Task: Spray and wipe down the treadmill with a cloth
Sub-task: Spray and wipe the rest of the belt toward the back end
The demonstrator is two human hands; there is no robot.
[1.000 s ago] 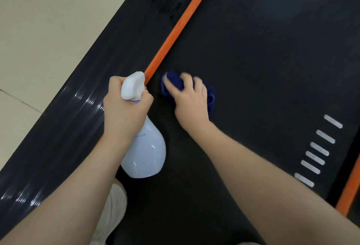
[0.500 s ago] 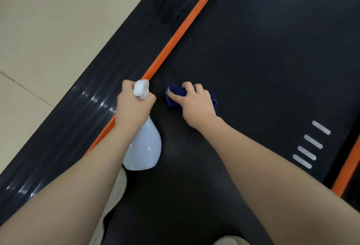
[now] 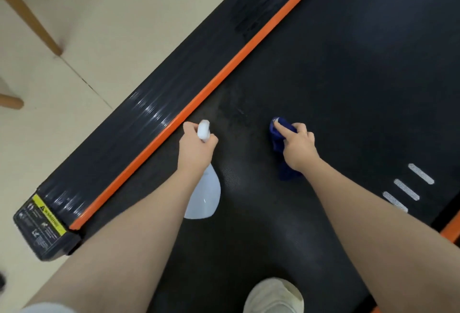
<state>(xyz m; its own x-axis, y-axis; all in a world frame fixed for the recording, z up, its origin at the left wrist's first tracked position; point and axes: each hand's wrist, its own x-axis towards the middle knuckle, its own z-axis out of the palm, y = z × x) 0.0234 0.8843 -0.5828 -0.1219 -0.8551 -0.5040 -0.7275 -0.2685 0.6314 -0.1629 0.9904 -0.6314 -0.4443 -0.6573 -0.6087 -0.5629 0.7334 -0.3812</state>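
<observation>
Blue cloth [image 3: 280, 136], bunched in my closed right hand [image 3: 297, 147] mid-belt on the treadmill [image 3: 348, 76]; white spray bottle [image 3: 205, 194] gripped in my left hand [image 3: 196, 149] near the orange left edge strip [image 3: 224, 73]; wiping underway, next a fresh spray, I judge.

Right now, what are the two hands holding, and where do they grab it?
Left hand: white spray bottle, gripped around its neck. Right hand: blue cloth, bunched under the fingers.

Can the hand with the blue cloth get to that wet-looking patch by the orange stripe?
Probably yes. The right hand holds the blue cloth beside the damp patch, with bare belt between.
</observation>
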